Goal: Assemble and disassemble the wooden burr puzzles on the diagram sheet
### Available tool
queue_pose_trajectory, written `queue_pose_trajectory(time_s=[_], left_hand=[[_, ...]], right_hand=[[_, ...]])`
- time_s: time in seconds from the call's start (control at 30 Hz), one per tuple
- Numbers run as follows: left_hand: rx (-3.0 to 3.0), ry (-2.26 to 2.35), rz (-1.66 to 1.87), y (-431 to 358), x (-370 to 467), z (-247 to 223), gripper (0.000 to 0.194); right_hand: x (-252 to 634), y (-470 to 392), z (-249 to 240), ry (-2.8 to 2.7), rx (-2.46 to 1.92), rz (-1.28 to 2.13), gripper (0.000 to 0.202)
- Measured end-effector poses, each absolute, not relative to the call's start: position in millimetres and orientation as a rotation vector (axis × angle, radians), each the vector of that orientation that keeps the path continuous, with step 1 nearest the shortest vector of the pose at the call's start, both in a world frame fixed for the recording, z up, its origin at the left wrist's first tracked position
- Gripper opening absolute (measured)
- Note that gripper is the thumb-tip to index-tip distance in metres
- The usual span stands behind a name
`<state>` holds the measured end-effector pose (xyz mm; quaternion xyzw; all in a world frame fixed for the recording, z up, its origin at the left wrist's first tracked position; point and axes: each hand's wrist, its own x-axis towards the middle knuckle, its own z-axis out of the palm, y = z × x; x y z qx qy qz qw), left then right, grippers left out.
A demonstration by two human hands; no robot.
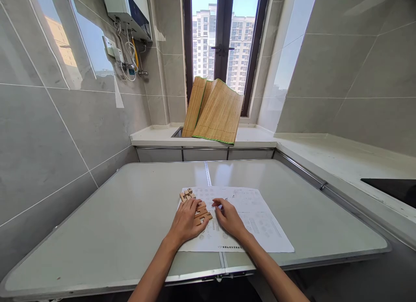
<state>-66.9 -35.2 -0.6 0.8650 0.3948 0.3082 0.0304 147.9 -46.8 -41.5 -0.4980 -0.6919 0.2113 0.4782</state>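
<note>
Several notched wooden puzzle pieces (200, 212) lie side by side on the left part of a printed paper sheet (256, 224). My left hand (186, 222) covers part of them, its fingers along the far side and its thumb by the near end. Farther up, more small wooden pieces (186, 193) stick out beyond the fingertips. Just right of the pieces, my right hand (230, 217) hovers or rests over the sheet, fingers bent and the thumb apart from the index finger. I see nothing between them. The sheet carries small drawings and text, too fine to read.
The pale folding table (130, 215) has a seam down its middle. Behind it, a folded bamboo mat (217, 111) leans on the window ledge (256, 135). A white counter (325, 150) with a dark panel (393, 189) runs along the right. A water heater (128, 14) hangs upper left.
</note>
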Motion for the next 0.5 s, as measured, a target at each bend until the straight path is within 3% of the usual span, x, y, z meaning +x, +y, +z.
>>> queue_pose_trajectory(time_s=[0.33,0.5], left_hand=[[2.648,1.212,0.944,-31,-69,-6,0.037],[2.644,1.171,0.979,-34,-69,-1,0.04]], right_hand=[[149,-49,-38,-1.665,-1.251,0.486,0.029],[150,-49,-29,-1.607,-1.268,0.493,0.027]])
